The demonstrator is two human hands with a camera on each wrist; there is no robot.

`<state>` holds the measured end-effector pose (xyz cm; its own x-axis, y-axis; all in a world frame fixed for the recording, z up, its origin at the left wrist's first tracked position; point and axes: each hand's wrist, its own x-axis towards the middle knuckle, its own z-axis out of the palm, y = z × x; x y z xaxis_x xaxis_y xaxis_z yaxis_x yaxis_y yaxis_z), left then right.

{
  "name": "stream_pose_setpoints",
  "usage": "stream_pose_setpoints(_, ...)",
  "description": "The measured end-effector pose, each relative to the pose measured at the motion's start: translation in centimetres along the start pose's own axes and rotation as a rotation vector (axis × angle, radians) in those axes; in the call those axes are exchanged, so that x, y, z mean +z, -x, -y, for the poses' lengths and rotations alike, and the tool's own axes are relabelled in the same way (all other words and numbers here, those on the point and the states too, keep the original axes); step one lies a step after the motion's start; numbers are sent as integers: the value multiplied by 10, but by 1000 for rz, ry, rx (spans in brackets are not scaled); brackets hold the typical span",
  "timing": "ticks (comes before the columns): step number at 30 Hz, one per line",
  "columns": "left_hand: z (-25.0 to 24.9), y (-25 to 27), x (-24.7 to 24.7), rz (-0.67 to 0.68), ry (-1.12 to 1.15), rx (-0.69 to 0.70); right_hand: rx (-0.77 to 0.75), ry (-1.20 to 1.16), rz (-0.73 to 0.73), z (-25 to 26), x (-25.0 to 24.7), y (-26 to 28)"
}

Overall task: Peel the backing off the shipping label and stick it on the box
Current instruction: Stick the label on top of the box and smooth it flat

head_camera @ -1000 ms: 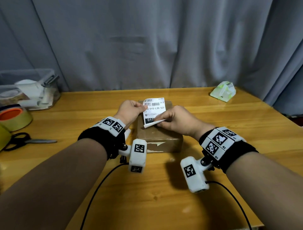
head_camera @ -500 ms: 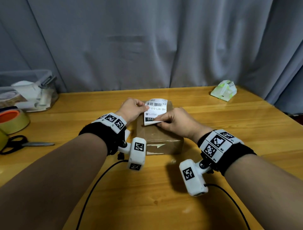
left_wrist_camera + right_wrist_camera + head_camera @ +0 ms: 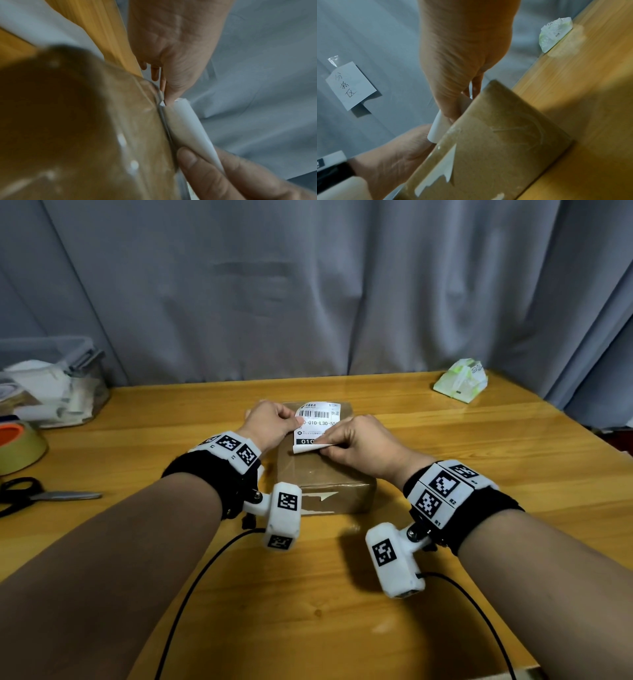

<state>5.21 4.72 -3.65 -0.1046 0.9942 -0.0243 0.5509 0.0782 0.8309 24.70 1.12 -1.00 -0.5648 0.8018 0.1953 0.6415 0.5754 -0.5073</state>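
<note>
The box [image 3: 323,470] lies mid-surface [image 3: 342,628], grey curtain [image 3: 308,285] behind it, scissors [image 3: 41,496] and tape roll [image 3: 17,445] well to its left. Above the box, left hand [image 3: 270,422] and right hand [image 3: 363,445] each have a pinching grip on the shipping label [image 3: 317,422]

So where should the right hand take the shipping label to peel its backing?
At the curled near corner of the shipping label, coming from the right: that edge already lifts off the box, giving the right hand a free flap.

Black wristbands [image 3: 486,508], white tagged cameras [image 3: 282,518]
</note>
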Motion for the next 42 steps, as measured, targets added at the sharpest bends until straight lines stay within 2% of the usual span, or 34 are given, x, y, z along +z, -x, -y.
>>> stream_pose_setpoints(5, 12, -13, 3, 4, -42, -5, -1, -3, 0, 1, 2, 0)
stream_pose_setpoints(10, -15, 19, -3, -70, -118, 3, 3, -33, 8, 1, 1, 2)
stream_pose_setpoints(14, -24, 31, -3, -69, -322, -1, 34, -133, 40, -1, 0, 4)
stream_pose_setpoints(17, -30, 35, -9, -103, -447, 70, 107, -285, -35, -5, -8, -1)
stream_pose_setpoints(19, -32, 34, -13, -77, -512, 138, 174, -341, -101, -6, -14, -8)
stream_pose_setpoints(22, -30, 32, -13, 37, -553, 92, 272, -389, -119, -8, -11, -21)
stream_pose_setpoints(24, -24, 34, -9, 95, -563, 51, 303, -321, -96, -9, -4, -28)
stream_pose_setpoints(27, -21, 40, -4, 121, -632, 97, 287, -118, -38, -4, -1, -30)
stream_pose_setpoints(30, -24, 43, -3, 146, -732, 151, 174, 91, 17, -1, 0, -24)
stream_pose_setpoints(33, -20, 44, -3, 169, -732, 121, 46, 289, 71, -1, 3, -16)
stream_pose_setpoints(39, -2, 50, -11, 197, -539, -68, 12, 394, 270, -5, -4, -10)
stream_pose_setpoints(42, 3, 45, -11, 215, -522, -88, -7, 403, 390, -5, -4, -7)
